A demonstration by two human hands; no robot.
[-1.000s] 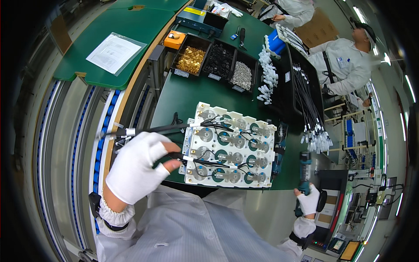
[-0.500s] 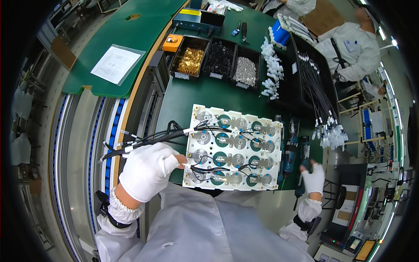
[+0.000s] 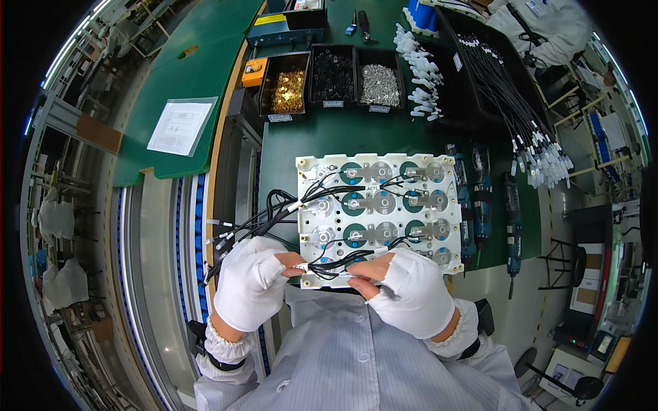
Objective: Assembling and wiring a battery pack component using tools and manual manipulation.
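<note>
A white plastic module plate (image 3: pixel 403 218) with round cells and metal strips lies on the green bench before me. Black cables (image 3: pixel 274 218) run across it and off its left side, gathered in bundles. My left hand (image 3: pixel 252 284), in a white glove with bare fingertips, pinches the lower cable bundle (image 3: pixel 329 263) at the plate's near left corner. My right hand (image 3: pixel 417 291), gloved alike, is closed beside that bundle at the near edge. A small pale piece shows at its fingertips; its kind is unclear.
Bins of brass parts (image 3: pixel 288 92), black parts (image 3: pixel 333 75) and silver parts (image 3: pixel 381 85) stand at the back. Power screwdrivers (image 3: pixel 482 198) lie right of the plate. A black crate (image 3: pixel 473 89) holds more cables. Another person (image 3: pixel 541 34) stands far right.
My right hand has come from beside the screwdrivers at the right to the plate's near edge, closing at the cables. My left hand stays on the lower bundle. The view has shifted.
</note>
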